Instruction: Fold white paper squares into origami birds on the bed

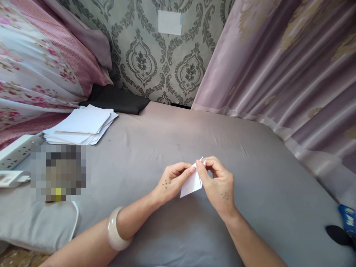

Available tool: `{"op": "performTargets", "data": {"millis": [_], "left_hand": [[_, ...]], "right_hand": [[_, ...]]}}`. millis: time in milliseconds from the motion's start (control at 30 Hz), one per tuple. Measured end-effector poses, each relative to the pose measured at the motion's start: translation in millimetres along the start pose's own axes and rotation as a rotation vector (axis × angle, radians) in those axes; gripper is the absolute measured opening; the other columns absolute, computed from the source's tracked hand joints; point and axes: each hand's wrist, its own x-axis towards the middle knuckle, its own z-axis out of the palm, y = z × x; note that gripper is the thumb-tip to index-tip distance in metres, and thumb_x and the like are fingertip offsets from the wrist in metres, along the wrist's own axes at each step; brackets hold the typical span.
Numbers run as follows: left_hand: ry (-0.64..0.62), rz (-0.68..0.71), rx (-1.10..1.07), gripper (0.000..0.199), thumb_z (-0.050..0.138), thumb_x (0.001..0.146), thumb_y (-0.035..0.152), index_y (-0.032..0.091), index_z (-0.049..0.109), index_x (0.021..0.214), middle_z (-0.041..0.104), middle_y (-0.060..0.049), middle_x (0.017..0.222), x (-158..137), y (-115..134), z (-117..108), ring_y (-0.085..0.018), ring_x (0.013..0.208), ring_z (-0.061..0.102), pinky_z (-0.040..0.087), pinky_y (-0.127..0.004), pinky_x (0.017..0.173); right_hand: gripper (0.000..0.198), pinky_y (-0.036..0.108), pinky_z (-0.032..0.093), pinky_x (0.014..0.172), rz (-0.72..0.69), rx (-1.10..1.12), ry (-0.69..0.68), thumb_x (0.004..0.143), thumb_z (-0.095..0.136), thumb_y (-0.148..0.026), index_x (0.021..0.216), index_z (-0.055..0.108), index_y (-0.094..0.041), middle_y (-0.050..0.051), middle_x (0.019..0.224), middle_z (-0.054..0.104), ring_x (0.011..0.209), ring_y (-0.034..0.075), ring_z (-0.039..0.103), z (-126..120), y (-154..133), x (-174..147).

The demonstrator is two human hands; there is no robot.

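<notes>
A small folded piece of white paper (190,185) is held up between both hands, above the grey sheet (155,230). My left hand (174,181) pinches its upper left edge, thumb on the near side. At the upper right edge, my right hand (219,183) grips the paper between thumb and fingers. The paper's pointed lower corner hangs down toward me, and two small tips stick up at the top. Some fingertips are hidden behind the paper. A pale bangle (118,229) circles my left forearm.
To the left lies a stack of white paper (83,120), with a black cloth-like item (116,99) behind it. A power strip (19,152), a white charger (12,178) and a blurred-out object (65,172) are nearer. Curtains (264,66) hang at right. A blue packet (347,218) lies far right.
</notes>
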Motion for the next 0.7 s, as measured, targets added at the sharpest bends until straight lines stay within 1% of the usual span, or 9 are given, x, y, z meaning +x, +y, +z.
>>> {"op": "performTargets", "data": {"millis": [100, 167, 267, 367, 433, 567, 700], "left_hand": [[0.021, -0.033, -0.018, 0.032, 0.064, 0.082, 0.045, 0.014, 0.071, 0.081, 0.066, -0.003, 0.073, 0.7, 2.5, -1.8, -0.011, 0.065, 0.055, 0.042, -0.023, 0.061], [0.03, -0.054, -0.018, 0.032, 0.065, 0.081, 0.046, 0.014, 0.071, 0.08, 0.067, -0.003, 0.072, 1.4, 3.5, -2.9, -0.012, 0.065, 0.055, 0.042, -0.023, 0.06], [0.042, -0.059, 0.001, 0.033, 0.065, 0.081, 0.046, 0.014, 0.072, 0.08, 0.067, -0.004, 0.071, 2.4, 3.5, -3.6, -0.013, 0.064, 0.057, 0.043, -0.024, 0.059], [0.043, -0.06, 0.027, 0.033, 0.066, 0.08, 0.046, 0.014, 0.074, 0.081, 0.07, -0.005, 0.072, 3.1, 2.6, -3.6, -0.014, 0.065, 0.059, 0.044, -0.024, 0.06], [0.044, -0.075, 0.033, 0.031, 0.068, 0.079, 0.044, 0.014, 0.074, 0.078, 0.07, -0.005, 0.073, 3.5, 2.6, -3.8, -0.014, 0.065, 0.06, 0.045, -0.024, 0.061], [0.03, -0.132, 0.002, 0.032, 0.07, 0.077, 0.044, 0.013, 0.072, 0.072, 0.068, -0.003, 0.068, 4.7, 3.9, -5.0, -0.012, 0.062, 0.058, 0.044, -0.023, 0.061], [-0.073, -0.182, -0.026, 0.033, 0.069, 0.079, 0.045, 0.012, 0.07, 0.076, 0.064, -0.002, 0.068, 7.1, 6.5, -9.3, -0.009, 0.06, 0.054, 0.039, -0.021, 0.056]], "right_hand": [[0.009, 0.026, 0.046, 0.066, 0.096, 0.077, -0.02, 0.083, 0.065, -0.029, 0.078, 0.066, -0.021, 0.0, 0.081, 0.065, 0.071, 0.012, 0.058, 1.8, 1.2, 1.8], [0.01, 0.026, 0.046, 0.065, 0.142, 0.122, -0.033, 0.081, 0.067, -0.031, 0.079, 0.068, -0.021, 0.0, 0.082, 0.065, 0.07, 0.012, 0.058, 2.1, 2.7, 3.9], [0.014, 0.025, 0.044, 0.062, 0.207, 0.203, -0.036, 0.079, 0.069, -0.033, 0.072, 0.067, -0.021, -0.001, 0.074, 0.063, 0.067, 0.012, 0.056, 1.7, 6.3, 9.2], [0.023, 0.024, 0.041, 0.056, 0.346, 0.316, -0.064, 0.076, 0.072, -0.037, 0.062, 0.064, -0.02, -0.003, 0.06, 0.057, 0.058, 0.011, 0.05, 0.4, 9.4, 15.3], [0.026, 0.023, 0.039, 0.053, 0.411, 0.351, -0.095, 0.074, 0.073, -0.039, 0.059, 0.063, -0.019, -0.003, 0.056, 0.055, 0.055, 0.01, 0.048, -0.5, 10.4, 18.2], [0.028, 0.023, 0.037, 0.05, 0.418, 0.314, -0.118, 0.073, 0.073, -0.042, 0.061, 0.063, -0.019, -0.003, 0.055, 0.055, 0.053, 0.009, 0.047, 0.5, 12.4, 19.0], [0.03, 0.023, 0.034, 0.047, 0.413, 0.255, -0.17, 0.073, 0.072, -0.044, 0.061, 0.061, -0.019, -0.004, 0.053, 0.054, 0.05, 0.009, 0.045, 5.3, 17.6, 16.5]]}}
